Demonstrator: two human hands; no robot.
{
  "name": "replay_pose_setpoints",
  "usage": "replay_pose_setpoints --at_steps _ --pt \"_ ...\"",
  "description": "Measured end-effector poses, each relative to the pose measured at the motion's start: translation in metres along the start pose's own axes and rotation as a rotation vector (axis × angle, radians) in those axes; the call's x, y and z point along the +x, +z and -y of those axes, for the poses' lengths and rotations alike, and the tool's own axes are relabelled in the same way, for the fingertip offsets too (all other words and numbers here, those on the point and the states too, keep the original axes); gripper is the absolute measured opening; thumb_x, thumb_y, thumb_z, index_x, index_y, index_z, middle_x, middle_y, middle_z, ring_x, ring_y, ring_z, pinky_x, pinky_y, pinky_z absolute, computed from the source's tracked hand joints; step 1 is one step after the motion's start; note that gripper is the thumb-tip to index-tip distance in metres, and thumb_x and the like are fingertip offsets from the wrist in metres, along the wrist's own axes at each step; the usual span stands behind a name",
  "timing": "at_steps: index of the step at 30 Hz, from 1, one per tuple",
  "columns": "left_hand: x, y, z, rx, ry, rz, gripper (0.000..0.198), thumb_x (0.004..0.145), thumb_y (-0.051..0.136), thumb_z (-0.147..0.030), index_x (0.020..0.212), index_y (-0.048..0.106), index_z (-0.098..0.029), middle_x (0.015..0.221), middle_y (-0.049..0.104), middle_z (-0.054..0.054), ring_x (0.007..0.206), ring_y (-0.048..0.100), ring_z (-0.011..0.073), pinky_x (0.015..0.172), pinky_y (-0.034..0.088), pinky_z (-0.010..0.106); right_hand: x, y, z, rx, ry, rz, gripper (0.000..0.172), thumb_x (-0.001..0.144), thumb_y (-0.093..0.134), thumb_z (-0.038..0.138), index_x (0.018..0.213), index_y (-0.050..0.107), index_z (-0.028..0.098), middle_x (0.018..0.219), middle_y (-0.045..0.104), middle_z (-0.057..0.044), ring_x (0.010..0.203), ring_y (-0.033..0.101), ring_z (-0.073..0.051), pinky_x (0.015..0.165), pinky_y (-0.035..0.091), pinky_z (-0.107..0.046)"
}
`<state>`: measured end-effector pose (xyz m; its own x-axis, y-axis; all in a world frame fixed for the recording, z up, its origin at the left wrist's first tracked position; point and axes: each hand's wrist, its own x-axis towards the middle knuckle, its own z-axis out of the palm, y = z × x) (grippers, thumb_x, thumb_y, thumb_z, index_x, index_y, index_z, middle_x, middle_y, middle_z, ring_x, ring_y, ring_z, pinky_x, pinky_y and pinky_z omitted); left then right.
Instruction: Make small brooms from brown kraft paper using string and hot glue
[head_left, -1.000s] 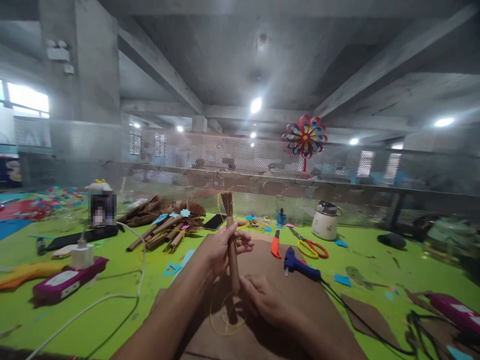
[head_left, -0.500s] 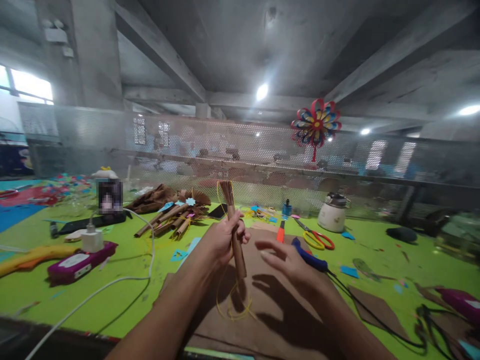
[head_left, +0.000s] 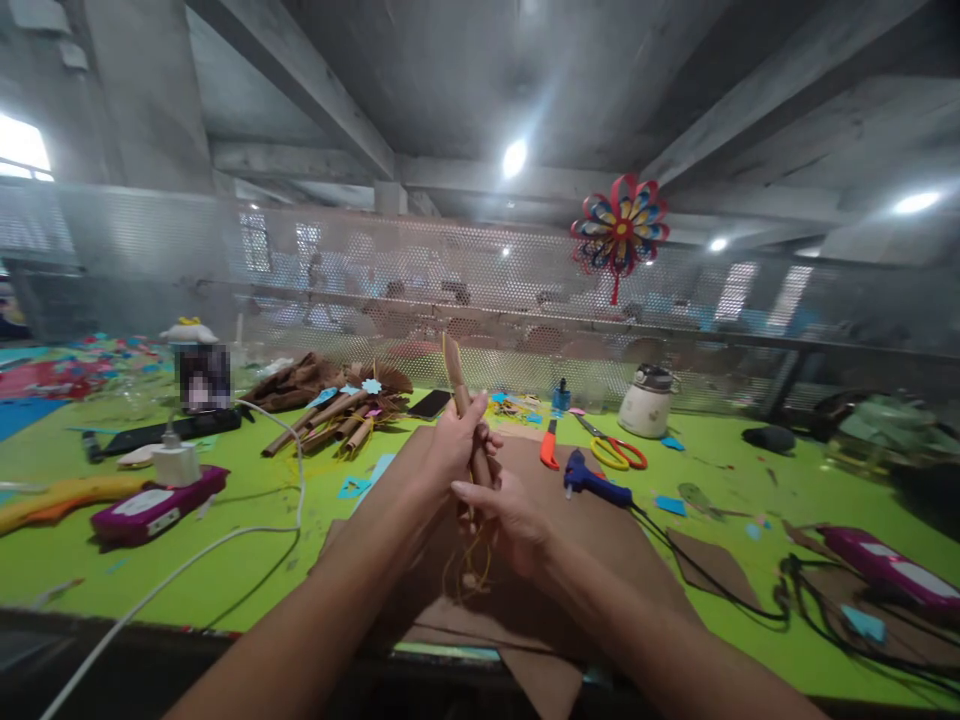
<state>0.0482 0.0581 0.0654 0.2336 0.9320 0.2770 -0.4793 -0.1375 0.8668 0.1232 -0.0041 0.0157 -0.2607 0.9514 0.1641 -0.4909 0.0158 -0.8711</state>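
Green table [head_left: 247,490] below; left hand [head_left: 448,447] and right hand [head_left: 511,520] clasp one paper roll [head_left: 454,368].

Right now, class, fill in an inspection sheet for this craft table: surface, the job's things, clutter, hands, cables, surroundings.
Surface: green table; brown card sheet lies under the hands.
Job's things: rolled brown stick, held nearly upright; yellow string loops below it.
Clutter: blue glue gun, scissors, orange cutter, pile of finished sticks.
Hands: left hand grips the stick; right hand touches its lower part, grip unclear.
Cables: white cable near the purple power strip; black cable from the glue gun.
Surroundings: mesh fence, paper pinwheel, white pot.
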Motion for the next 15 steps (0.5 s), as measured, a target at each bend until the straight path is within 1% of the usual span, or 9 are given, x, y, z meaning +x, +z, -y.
replay_pose_setpoints --at_steps 2,4,6,8,11,12,13,14,15 --pt "-0.004 0.001 -0.006 -0.034 -0.079 0.015 0.032 0.076 0.064 -0.045 0.087 0.046 -0.021 0.049 0.047 -0.008 0.043 0.057 0.0144 0.040 0.044 0.021 -0.001 -0.003 0.002 0.004 0.045 0.019 0.043 0.059 0.079 0.025 0.093 0.053 0.019 0.069 0.056 0.006 0.048 0.049 -0.007 0.046 0.042 -0.021" --pt "-0.008 0.003 -0.011 -0.096 -0.129 0.045 0.024 0.081 0.057 -0.040 0.092 0.051 -0.020 0.049 0.049 -0.006 0.047 0.059 0.0155 0.048 0.049 0.026 -0.004 -0.007 0.006 -0.025 0.101 0.041 0.035 0.061 0.075 0.023 0.086 0.050 0.019 0.060 0.056 0.007 0.040 0.042 -0.005 0.041 0.036 -0.020" --pt "-0.012 0.003 -0.012 -0.142 -0.126 0.063 0.019 0.083 0.052 -0.033 0.096 0.053 -0.019 0.051 0.051 -0.005 0.050 0.061 0.0155 0.055 0.052 0.029 -0.009 -0.011 0.010 -0.076 0.154 0.041 0.027 0.064 0.069 0.024 0.081 0.048 0.019 0.052 0.054 0.009 0.032 0.029 -0.002 0.036 0.027 -0.017" --pt "-0.015 0.002 -0.011 -0.163 -0.130 0.097 0.019 0.084 0.051 -0.029 0.101 0.053 -0.020 0.057 0.055 -0.003 0.055 0.062 0.0160 0.059 0.053 0.031 -0.015 -0.014 0.014 -0.111 0.192 0.031 0.020 0.067 0.063 0.025 0.078 0.048 0.019 0.045 0.048 0.011 0.031 0.018 -0.001 0.034 0.019 -0.017" --pt "-0.019 -0.005 -0.008 -0.149 -0.188 0.205 0.023 0.084 0.053 -0.031 0.103 0.055 -0.017 0.072 0.062 0.004 0.068 0.065 0.0191 0.065 0.053 0.034 -0.026 -0.021 0.021 -0.113 0.209 0.094 0.018 0.070 0.059 0.026 0.084 0.053 0.016 0.041 0.040 0.012 0.033 0.016 -0.002 0.035 0.012 -0.017" --pt "-0.020 -0.009 -0.008 -0.096 -0.183 0.208 0.024 0.084 0.053 -0.032 0.100 0.056 -0.015 0.077 0.063 0.007 0.072 0.065 0.0202 0.067 0.053 0.035 -0.030 -0.024 0.024 -0.114 0.217 0.126 0.020 0.071 0.058 0.027 0.087 0.054 0.015 0.040 0.038 0.012 0.034 0.016 -0.003 0.036 0.011 -0.018" --pt "-0.021 -0.014 -0.009 -0.019 -0.149 0.172 0.024 0.083 0.055 -0.033 0.097 0.058 -0.013 0.079 0.064 0.010 0.074 0.064 0.0211 0.068 0.052 0.035 -0.034 -0.027 0.027 -0.116 0.229 0.150 0.023 0.071 0.058 0.028 0.090 0.055 0.014 0.040 0.036 0.012 0.034 0.016 -0.003 0.036 0.011 -0.018" --pt "-0.023 -0.019 -0.010 0.059 -0.099 0.107 0.023 0.081 0.057 -0.032 0.093 0.060 -0.013 0.082 0.063 0.010 0.076 0.064 0.0212 0.069 0.052 0.035 -0.038 -0.031 0.030 -0.124 0.244 0.161 0.025 0.072 0.057 0.029 0.091 0.055 0.014 0.040 0.035 0.012 0.035 0.016 -0.003 0.037 0.012 -0.019" --pt "-0.024 -0.024 -0.013 0.160 -0.004 0.017 0.021 0.079 0.060 -0.029 0.092 0.061 -0.013 0.083 0.063 0.010 0.078 0.063 0.0211 0.070 0.052 0.034 -0.042 -0.035 0.034 -0.137 0.257 0.156 0.026 0.073 0.056 0.029 0.093 0.055 0.014 0.041 0.035 0.012 0.035 0.016 -0.003 0.037 0.013 -0.019"
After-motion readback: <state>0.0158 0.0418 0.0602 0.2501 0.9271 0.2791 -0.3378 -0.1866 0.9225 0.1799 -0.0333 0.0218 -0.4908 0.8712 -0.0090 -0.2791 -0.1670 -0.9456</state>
